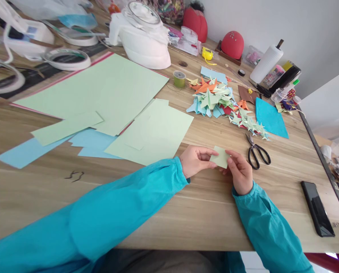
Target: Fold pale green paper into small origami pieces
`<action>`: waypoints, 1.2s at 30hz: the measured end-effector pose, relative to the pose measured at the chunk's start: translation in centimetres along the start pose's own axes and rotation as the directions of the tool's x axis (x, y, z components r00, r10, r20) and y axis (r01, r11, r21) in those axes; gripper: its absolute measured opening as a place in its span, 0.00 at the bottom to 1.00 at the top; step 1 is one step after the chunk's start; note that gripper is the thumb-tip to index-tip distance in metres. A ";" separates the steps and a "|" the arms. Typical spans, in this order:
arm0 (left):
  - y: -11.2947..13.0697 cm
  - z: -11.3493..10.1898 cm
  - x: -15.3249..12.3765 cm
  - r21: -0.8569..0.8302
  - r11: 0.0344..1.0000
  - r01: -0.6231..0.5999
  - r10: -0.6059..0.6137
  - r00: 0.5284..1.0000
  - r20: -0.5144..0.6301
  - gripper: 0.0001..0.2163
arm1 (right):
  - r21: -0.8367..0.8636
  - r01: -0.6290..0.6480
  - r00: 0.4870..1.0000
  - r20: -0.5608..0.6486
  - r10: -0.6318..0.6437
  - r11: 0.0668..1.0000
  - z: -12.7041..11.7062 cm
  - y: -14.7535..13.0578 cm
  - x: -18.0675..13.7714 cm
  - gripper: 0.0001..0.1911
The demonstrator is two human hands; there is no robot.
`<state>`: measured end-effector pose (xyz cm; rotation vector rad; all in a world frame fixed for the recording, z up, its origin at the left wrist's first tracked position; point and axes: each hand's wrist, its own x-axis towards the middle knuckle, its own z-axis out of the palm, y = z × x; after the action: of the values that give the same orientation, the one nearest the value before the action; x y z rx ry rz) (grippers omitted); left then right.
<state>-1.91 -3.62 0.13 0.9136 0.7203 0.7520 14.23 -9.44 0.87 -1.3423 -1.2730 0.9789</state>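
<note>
While left hand [194, 160], right hand [241, 173] pinch closed on one green square [221, 157], one pair scissors [253, 145] lies near.

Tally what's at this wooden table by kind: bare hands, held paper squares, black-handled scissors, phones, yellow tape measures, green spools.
Bare hands, left hand and right hand: 2
Small pale-green paper square, held by both: 1
Metal scissors with black handles: 1
Black rectangular phone: 1
Yellow tape measure: 1
Round green spool: 1
Total: 7
</note>
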 end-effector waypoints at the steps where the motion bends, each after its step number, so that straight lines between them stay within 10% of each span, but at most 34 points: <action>1: 0.0 0.0 0.0 0.009 1.000 -0.005 0.005 1.000 0.000 0.18 | 0.003 0.001 1.000 0.001 -0.001 1.000 0.0 0.0 0.0 0.14; 36: 0.4 0.4 -0.1 -0.020 0.997 -0.069 0.069 0.998 -0.012 0.14 | 0.054 0.054 0.998 0.018 -0.055 0.997 0.1 -0.1 0.0 0.07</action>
<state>-1.73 -3.77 0.70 0.9200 0.6929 0.8246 14.09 -9.39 0.94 -1.2535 -1.2830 0.9838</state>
